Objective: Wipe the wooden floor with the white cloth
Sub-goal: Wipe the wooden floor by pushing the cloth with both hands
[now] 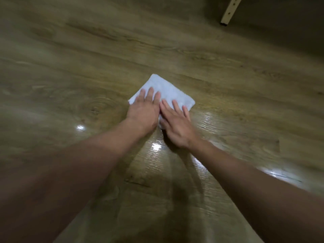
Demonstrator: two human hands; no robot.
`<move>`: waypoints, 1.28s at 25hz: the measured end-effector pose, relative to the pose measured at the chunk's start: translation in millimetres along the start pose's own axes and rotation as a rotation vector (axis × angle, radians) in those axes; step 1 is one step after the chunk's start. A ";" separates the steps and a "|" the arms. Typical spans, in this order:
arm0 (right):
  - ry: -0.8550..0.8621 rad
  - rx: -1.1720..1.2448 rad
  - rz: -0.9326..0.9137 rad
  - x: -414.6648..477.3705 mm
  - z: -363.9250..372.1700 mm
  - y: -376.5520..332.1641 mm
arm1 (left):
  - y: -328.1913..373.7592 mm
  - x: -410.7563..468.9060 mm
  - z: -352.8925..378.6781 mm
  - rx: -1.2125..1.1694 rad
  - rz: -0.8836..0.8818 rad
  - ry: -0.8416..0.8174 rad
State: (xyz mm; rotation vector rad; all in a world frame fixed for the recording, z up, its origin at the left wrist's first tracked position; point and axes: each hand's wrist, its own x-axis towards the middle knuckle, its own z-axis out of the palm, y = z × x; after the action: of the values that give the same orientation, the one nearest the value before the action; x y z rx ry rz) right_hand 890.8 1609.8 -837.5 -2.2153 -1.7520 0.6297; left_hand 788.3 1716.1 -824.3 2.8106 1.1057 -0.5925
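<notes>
A person pressed both bare hands onto a folded white cloth (pixel 169 91) that lay flat on the wooden floor (pixel 73 55), as seen from the head-worn camera. The cloth sat near the middle of the visible floor, well apart from every edge of the view. It was turned like a diamond, with one corner pointing away from the person.

The left hand (pixel 144 112) rested palm down on the cloth's near left part. Its fingers (pixel 149 92) were straight and slightly spread, curled round nothing. The right hand (pixel 177 124) lay palm down just beside it, covering the cloth's near corner. Its fingers (pixel 175 106) were likewise extended flat across the fabric rather than gripping it. The frame was blurred, so it could not be told whether the two hands touched where they met.

Both bare forearms reached in from the lower corners of the view, forming a wedge that closed at the cloth. Bright patches of reflected light glinted on the boards between and beside the arms.

At the far right of the floor stood a pale furniture leg (pixel 230 10), tilted in the wide-angle view. It had small holes along its face and a dark foot resting on the boards.
</notes>
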 end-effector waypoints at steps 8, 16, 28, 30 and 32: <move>-0.078 -0.229 -0.247 -2.9 38.7 -71.0 | -73.0 -85.1 24.2 0.175 -0.041 -0.048; -0.008 -0.278 -0.354 10.7 25.6 -58.2 | -77.5 -72.9 -7.7 0.159 -0.119 -0.141; -0.150 -0.329 -0.337 93.3 45.6 -151.0 | -177.4 -73.3 18.7 0.029 -0.211 -0.096; -0.108 -0.338 -0.362 56.2 50.0 -143.5 | -161.3 -88.0 37.4 0.006 -0.224 -0.085; -0.077 -0.305 -0.339 -2.4 58.1 -137.1 | -133.5 -126.4 62.6 -0.018 -0.165 0.004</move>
State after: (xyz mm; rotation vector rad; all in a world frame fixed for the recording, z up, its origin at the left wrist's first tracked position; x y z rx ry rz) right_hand 744.8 1637.2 -826.7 -2.0150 -2.3274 0.3963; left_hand 594.2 1721.3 -824.1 2.7246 1.3456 -0.5855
